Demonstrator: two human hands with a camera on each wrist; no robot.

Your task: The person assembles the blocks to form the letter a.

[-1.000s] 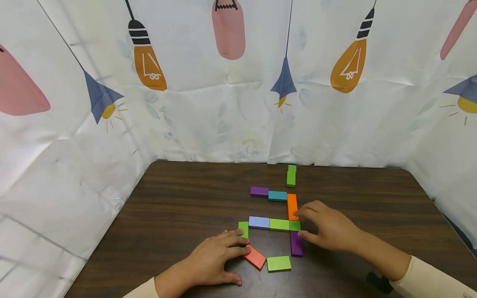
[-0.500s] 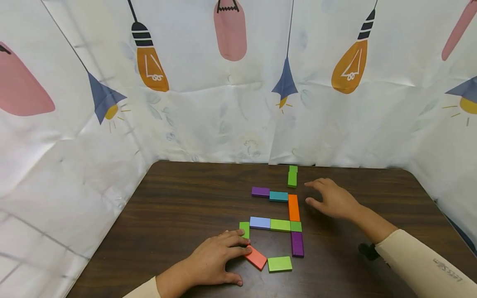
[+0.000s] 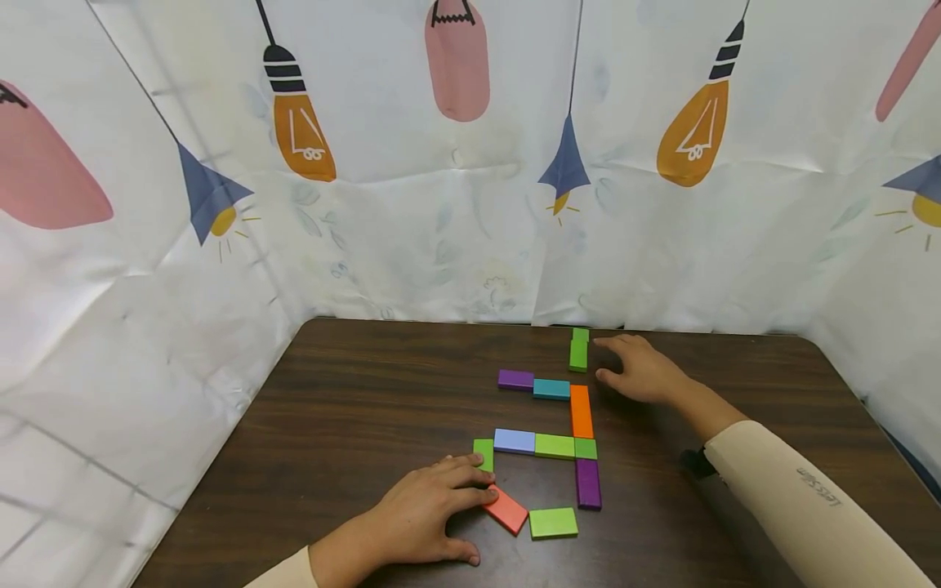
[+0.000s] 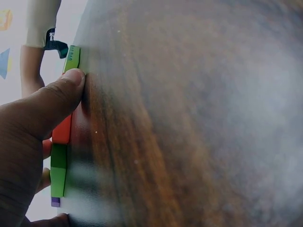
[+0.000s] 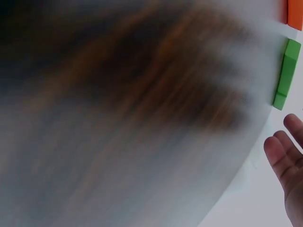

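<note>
My left hand [image 3: 426, 508] lies low over the table, its fingertips touching a coral block [image 3: 510, 514] and a small green block [image 3: 483, 451]. Its thumb is spread apart on the tabletop. Toward the far edge, my right hand [image 3: 641, 369] reaches with loosely bent fingers and holds nothing. Just left of those fingertips lie two bright green blocks [image 3: 578, 358] end to end; a gap separates hand and blocks. In the right wrist view the fingers also stand apart from a green block [image 5: 287, 75].
Flat blocks form a chain: purple [image 3: 515, 380], teal [image 3: 551, 389], orange [image 3: 581, 412], lime [image 3: 555, 446], pale blue [image 3: 515, 441], another purple block [image 3: 588, 483] and a lime-green block [image 3: 553, 523] in front. A patterned white curtain [image 3: 456, 245] rises behind the dark wooden table [image 3: 367, 392].
My right hand has left the orange and purple blocks and moved away from me, up beside the far green blocks. The left hand has stayed in place.
</note>
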